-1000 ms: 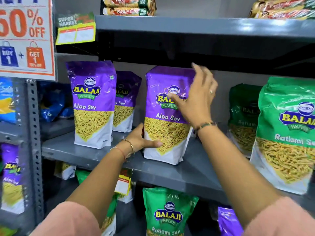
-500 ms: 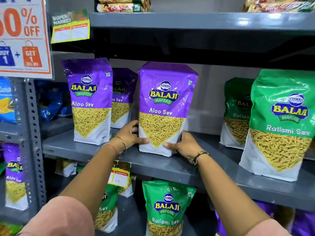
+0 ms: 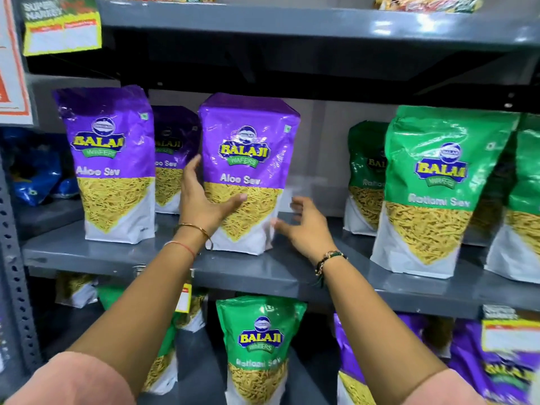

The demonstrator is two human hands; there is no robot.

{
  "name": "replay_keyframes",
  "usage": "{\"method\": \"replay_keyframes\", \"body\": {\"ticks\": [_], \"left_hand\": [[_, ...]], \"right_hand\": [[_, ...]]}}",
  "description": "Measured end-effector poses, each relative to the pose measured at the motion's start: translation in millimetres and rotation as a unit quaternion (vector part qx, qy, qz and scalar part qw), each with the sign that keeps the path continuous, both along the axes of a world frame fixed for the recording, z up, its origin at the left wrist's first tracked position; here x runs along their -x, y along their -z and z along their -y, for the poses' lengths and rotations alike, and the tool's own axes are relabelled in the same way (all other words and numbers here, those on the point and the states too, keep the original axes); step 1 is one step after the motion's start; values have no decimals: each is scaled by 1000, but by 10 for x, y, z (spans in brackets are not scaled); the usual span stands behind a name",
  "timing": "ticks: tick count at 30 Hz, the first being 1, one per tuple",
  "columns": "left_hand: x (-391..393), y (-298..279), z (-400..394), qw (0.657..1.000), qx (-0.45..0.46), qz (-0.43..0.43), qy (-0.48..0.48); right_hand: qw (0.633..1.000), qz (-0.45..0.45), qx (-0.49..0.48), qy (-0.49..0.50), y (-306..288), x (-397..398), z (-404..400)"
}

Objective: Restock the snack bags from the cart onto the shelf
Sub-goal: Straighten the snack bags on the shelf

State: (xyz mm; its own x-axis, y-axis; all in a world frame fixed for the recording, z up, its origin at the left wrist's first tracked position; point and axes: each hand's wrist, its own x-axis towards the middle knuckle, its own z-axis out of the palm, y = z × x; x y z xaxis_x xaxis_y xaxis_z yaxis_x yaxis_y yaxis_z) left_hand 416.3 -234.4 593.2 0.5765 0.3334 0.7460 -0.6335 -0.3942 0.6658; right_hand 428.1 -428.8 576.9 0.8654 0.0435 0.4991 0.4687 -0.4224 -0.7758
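Observation:
A purple Aloo Sev bag (image 3: 251, 147) stands upright on the grey middle shelf (image 3: 111, 255). My left hand (image 3: 201, 200) rests against its left side, fingers behind the edge and thumb across the front. My right hand (image 3: 304, 226) hovers just off the bag's lower right corner, fingers spread and holding nothing. Another purple Aloo Sev bag (image 3: 111, 162) stands to the left, with a third (image 3: 172, 153) behind it. The cart is out of sight.
Green Ratlami Sev bags (image 3: 438, 188) fill the right of the same shelf, with a gap between them and the purple bag. More green (image 3: 257, 346) and purple (image 3: 496, 369) bags sit on the shelf below. A shelf (image 3: 292, 27) hangs close overhead.
My right hand has come off the bag's lower right corner and opened. My left hand slid higher up the bag's left side. The view moved closer.

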Motion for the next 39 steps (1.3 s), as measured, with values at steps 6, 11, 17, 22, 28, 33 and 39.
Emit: {"method": "replay_keyframes", "body": {"ticks": [6, 11, 17, 22, 28, 33, 39], "left_hand": [[58, -228, 1321, 989, -110, 77, 66], [-102, -64, 2386, 960, -99, -134, 225], [-264, 227, 2822, 939, -119, -198, 256], [-278, 258, 2762, 949, -101, -202, 221], [-299, 269, 2686, 947, -78, -209, 230], [-313, 260, 2683, 943, -76, -221, 237], [-364, 275, 2678, 941, -78, -236, 231]], "right_hand": [[927, 291, 110, 210, -319, 389, 1146], [913, 164, 25, 373, -239, 384, 2206], [989, -88, -88, 78, 137, 140, 2780], [991, -83, -93, 53, 238, 3, 2702], [989, 40, -36, 139, 123, 150, 2739], [877, 124, -68, 459, -201, 357, 3463], [911, -20, -56, 408, -73, 265, 3755]]}}
